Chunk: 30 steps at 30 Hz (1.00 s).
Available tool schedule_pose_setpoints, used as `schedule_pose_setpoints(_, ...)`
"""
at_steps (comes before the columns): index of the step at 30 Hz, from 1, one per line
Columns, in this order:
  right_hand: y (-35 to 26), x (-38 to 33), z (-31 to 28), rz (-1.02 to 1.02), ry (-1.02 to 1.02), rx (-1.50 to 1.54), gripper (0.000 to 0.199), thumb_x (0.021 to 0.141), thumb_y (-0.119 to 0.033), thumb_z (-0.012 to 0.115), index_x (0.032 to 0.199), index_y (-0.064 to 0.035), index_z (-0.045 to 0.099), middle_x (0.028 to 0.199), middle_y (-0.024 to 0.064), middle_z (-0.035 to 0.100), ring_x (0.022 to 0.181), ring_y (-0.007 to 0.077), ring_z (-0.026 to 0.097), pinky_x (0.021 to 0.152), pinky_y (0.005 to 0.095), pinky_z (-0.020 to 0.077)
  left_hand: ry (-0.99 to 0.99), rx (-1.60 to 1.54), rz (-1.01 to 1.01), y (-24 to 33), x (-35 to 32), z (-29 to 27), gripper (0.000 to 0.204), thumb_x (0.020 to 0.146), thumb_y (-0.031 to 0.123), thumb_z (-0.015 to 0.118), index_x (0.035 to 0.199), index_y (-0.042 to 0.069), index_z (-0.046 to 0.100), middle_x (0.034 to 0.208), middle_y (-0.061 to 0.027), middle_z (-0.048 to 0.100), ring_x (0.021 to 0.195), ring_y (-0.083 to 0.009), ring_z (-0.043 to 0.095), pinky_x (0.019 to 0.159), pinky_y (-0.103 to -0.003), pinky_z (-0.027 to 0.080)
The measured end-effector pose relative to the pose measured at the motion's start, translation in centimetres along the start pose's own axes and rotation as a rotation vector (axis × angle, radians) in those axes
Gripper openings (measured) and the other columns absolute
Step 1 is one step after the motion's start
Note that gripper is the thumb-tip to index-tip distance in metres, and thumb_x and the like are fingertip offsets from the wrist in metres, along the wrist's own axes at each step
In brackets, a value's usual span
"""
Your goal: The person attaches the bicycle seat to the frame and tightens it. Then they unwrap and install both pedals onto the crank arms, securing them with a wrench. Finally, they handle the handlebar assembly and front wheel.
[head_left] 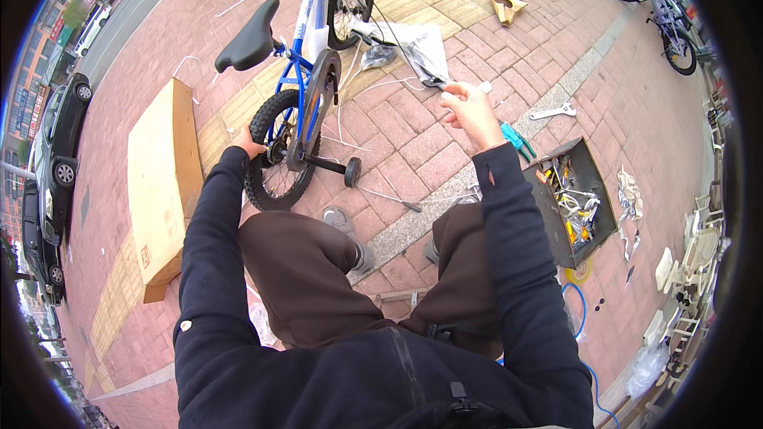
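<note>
A blue child's bicycle (296,71) with a black saddle (251,38) stands upright ahead of me, partly in clear wrapping. My left hand (249,143) is closed on its rear wheel (256,181), by the hub; some fingers are hidden. A training wheel (352,172) sticks out on the right side. To the right of the bicycle, my right hand (472,111) is raised, its thumb and fingers pinched on the end of a thin dark cable (407,52) that trails from the bicycle's front. Behind that hand lies a white and grey plastic sheet (421,41).
An open metal toolbox (606,210) full of tools stands at my right, with teal-handled pliers (518,141) and an adjustable wrench (553,111) near it. A long cardboard box (163,183) lies at left. Other bicycles (666,16) are at far right; parked cars (60,139) line the road.
</note>
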State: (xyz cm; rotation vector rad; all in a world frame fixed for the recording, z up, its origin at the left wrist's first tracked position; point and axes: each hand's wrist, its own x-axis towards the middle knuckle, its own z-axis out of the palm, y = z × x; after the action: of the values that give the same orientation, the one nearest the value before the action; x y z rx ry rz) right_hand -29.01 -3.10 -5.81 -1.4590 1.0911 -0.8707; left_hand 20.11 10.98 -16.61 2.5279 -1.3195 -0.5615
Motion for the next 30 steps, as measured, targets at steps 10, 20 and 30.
schedule_pose_setpoints(10,0.3,2.9,-4.3,0.089,-0.103,0.130,0.039,0.086,-0.024,0.057,0.118,-0.0012,0.052,0.095,0.0067,0.062,0.077,0.0101,0.058,0.064,0.0222,0.0479,0.246,0.103,0.040,2.0,-1.8,2.7,0.080,0.063,0.016,0.074,0.130,-0.001,0.032,0.116,-0.0312,0.048,0.107,-0.0426,0.050,0.091,-0.044,0.042)
schedule_pose_setpoints(20,23.2,17.1,-2.0,0.566,-0.186,-0.329,0.033,0.078,-0.023,0.062,0.105,-0.0035,0.062,0.082,0.0055,0.063,0.068,0.0176,0.056,0.063,0.0343,0.0449,0.826,-0.288,0.309,13.9,-4.8,7.3,0.056,0.071,0.003,0.065,0.123,-0.002,0.044,0.126,-0.0194,0.044,0.117,-0.0343,0.041,0.102,-0.042,0.029)
schedule_pose_setpoints(30,33.3,33.0,7.8,0.120,-0.039,-0.785,0.057,0.071,-0.025,0.067,0.114,0.0066,0.048,0.106,0.0312,0.057,0.104,0.0406,0.054,0.088,0.0422,0.0433,0.439,-0.448,0.376,17.7,0.3,10.0,0.044,0.068,-0.003,0.064,0.111,0.000,0.055,0.119,-0.0180,0.051,0.110,-0.0335,0.050,0.096,-0.038,0.037)
